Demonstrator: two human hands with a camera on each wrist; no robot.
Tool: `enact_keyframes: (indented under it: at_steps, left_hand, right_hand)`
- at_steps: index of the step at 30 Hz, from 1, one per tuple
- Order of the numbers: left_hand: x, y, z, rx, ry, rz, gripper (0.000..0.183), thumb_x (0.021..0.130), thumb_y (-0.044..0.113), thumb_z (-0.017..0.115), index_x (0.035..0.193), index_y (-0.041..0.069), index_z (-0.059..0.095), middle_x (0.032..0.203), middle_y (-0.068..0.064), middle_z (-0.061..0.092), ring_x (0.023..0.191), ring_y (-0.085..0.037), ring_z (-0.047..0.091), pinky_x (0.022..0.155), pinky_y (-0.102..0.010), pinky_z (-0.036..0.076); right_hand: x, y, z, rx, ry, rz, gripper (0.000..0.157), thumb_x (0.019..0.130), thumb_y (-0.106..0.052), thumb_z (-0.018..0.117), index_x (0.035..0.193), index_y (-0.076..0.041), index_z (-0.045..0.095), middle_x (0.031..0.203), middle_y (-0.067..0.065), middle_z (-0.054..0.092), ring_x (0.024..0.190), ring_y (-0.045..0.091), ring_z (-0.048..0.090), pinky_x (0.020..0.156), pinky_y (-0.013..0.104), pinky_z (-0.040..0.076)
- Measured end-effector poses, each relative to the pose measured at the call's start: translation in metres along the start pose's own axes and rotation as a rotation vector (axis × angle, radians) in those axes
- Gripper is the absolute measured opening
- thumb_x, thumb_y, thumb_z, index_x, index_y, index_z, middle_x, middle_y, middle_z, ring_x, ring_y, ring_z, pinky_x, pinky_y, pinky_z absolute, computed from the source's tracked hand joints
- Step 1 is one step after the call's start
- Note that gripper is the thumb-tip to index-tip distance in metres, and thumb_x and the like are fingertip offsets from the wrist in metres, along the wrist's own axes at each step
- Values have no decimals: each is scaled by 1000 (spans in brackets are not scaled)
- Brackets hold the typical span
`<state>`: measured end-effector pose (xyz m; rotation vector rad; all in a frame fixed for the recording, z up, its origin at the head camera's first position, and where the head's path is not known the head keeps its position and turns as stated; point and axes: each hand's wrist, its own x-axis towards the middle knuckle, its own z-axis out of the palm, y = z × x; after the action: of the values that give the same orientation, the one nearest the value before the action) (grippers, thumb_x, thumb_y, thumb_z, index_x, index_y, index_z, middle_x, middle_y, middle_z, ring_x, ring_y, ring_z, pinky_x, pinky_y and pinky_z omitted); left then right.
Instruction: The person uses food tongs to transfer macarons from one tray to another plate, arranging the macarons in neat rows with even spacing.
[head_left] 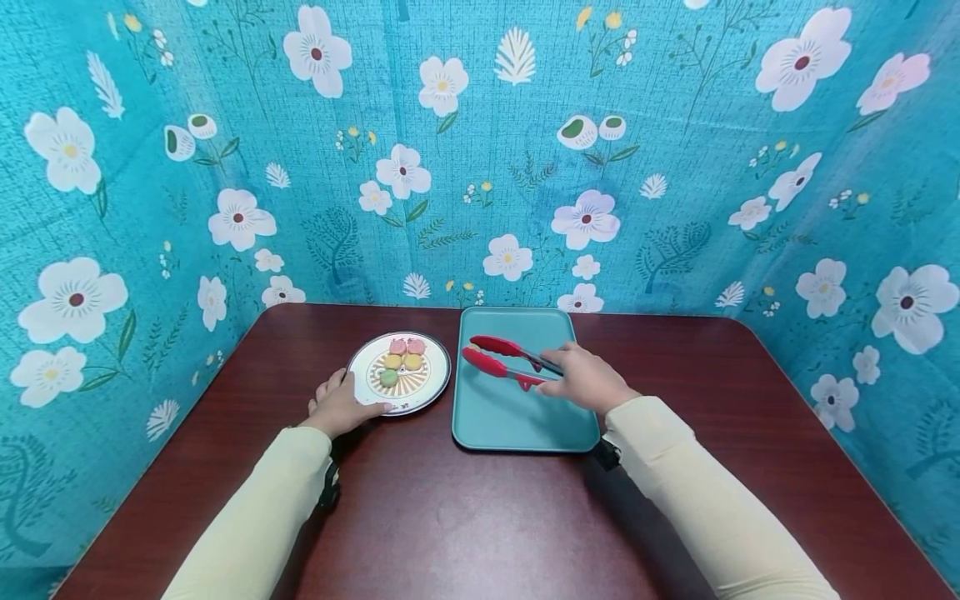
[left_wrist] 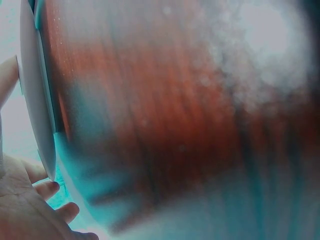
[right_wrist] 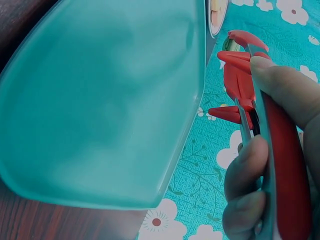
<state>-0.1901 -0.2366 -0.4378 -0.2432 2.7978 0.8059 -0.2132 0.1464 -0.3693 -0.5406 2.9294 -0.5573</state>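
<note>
My left hand point(head_left: 343, 408) holds the lower left rim of a round white plate point(head_left: 362, 385), its thumb along the front edge and its fingers at the left side. On the plate lie two pink cakes point(head_left: 407, 345), two yellow ones point(head_left: 403, 362) and a green one point(head_left: 388, 377), all small and round like macarons. Over the teal tray point(head_left: 517, 423), my right hand point(head_left: 592, 379) grips red-tipped tongs point(head_left: 487, 362) by their handles. Between the tong tips shows a small greenish piece point(right_wrist: 231, 45), mostly hidden by the red tips.
Plate and tray stand side by side on a dark red-brown table point(head_left: 450, 517), with a narrow strip of wood between them. A blue flowered cloth point(head_left: 480, 167) hangs behind the table and along both sides.
</note>
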Motion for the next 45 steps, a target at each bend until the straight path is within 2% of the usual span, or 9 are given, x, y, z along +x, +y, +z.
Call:
enact_keyframes:
  at_steps: [12, 21, 26, 45]
  left_hand:
    - [6, -4, 0, 1, 3, 12, 110, 79, 57, 69, 151, -6, 14, 153, -26, 10, 135, -48, 10, 107, -66, 12]
    - [5, -5, 1, -4, 4, 12, 109, 79, 56, 69, 151, -6, 14, 154, -26, 9, 136, -49, 9, 107, -66, 12]
    - [4, -4, 0, -14, 3, 10, 110, 79, 56, 70, 151, -6, 14, 153, -26, 10, 135, -48, 10, 107, -66, 13]
    - [5, -4, 1, -11, 2, 6, 109, 80, 57, 69, 151, -6, 14, 154, -27, 9, 135, -48, 12, 107, -65, 14]
  right_hand:
    - [8, -12, 8, -2, -12, 2, 66, 80, -35, 79, 136, -9, 56, 110, 11, 56, 86, 20, 56, 65, 32, 52]
    - [13, -23, 12, 3, -30, -19, 67, 81, -36, 78, 138, -10, 54, 118, 11, 56, 97, 21, 56, 70, 33, 54]
    - [15, -28, 15, 16, -31, -24, 67, 80, -34, 79, 137, -9, 55, 116, 12, 57, 96, 21, 56, 69, 32, 53]
    - [27, -44, 26, -48, -64, -63, 65, 79, -35, 80, 136, -13, 57, 119, 10, 57, 97, 21, 56, 70, 33, 52]
